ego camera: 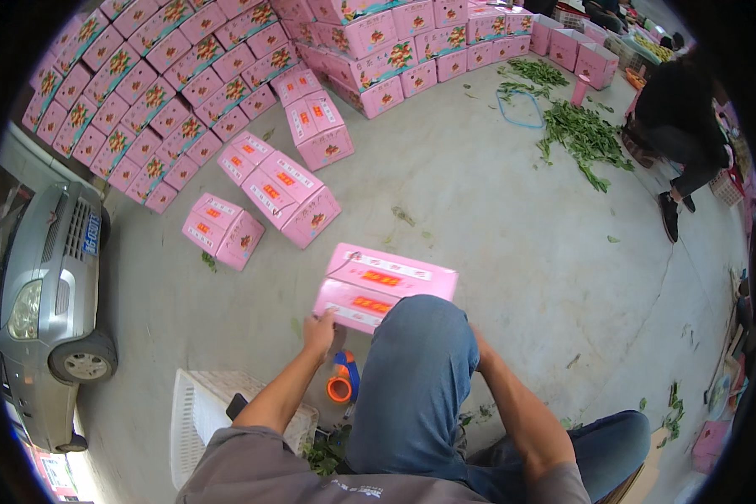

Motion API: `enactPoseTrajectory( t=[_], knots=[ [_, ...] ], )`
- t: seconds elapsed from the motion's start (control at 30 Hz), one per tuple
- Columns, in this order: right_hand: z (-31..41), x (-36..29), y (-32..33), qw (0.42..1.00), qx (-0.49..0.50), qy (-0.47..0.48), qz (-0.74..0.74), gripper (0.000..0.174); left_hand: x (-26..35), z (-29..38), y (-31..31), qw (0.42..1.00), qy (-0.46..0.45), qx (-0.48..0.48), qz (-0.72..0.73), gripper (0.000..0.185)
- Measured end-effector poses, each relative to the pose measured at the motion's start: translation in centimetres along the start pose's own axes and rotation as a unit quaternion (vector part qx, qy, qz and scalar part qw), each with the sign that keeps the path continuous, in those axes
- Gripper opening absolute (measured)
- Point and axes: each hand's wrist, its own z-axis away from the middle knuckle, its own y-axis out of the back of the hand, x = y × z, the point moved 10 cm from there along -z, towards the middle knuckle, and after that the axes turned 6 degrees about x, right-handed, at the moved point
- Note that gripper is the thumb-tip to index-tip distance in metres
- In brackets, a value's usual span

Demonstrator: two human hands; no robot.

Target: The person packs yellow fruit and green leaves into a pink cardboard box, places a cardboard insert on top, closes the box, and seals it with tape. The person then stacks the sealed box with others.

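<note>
A closed pink printed cardboard box lies in front of my raised knee, with a cord at its left end. My left hand grips its near left corner. My right hand is mostly hidden behind the knee, near the box's right side; its fingers do not show. An orange and blue tape dispenser stands on the floor below my left hand.
More closed pink boxes sit at the front left, before tall box stacks. A silver car stands left, a white plastic crate beside me. Leafy greens and a seated person are at the right.
</note>
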Motion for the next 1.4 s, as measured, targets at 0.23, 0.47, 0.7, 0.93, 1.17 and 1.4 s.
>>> enactPoseTrajectory(
  t=[0.23, 0.47, 0.7, 0.93, 1.17, 1.4],
  knots=[
    [-1.7, 2.8, -6.3, 0.994, -0.102, -0.047, 0.004, 0.066, -3.4, 2.4, -2.1, 0.973, 0.137, 0.048, 0.180, 0.052],
    [-5.0, -2.3, 9.0, 0.989, -0.034, -0.021, 0.143, 0.068, 1.2, 5.3, -4.3, 0.978, 0.181, 0.025, 0.105, 0.071],
    [-10.0, -13.9, 32.3, 0.963, 0.213, 0.061, 0.154, 0.056, -0.2, 4.1, -4.9, 0.958, 0.255, 0.039, 0.126, 0.086],
    [-10.8, -10.7, 30.0, 0.975, 0.205, -0.023, 0.078, 0.048, -0.6, 5.8, -4.3, 0.955, 0.294, -0.005, 0.032, 0.102],
    [1.3, -8.6, 12.9, 0.966, 0.036, -0.140, 0.213, 0.052, 3.1, 6.6, -3.6, 0.897, 0.410, 0.001, -0.164, 0.104],
    [18.5, -25.2, 5.6, 0.870, -0.125, -0.151, 0.453, 0.058, 20.4, 14.9, -16.8, 0.940, 0.316, -0.122, 0.048, 0.050]
  ],
)
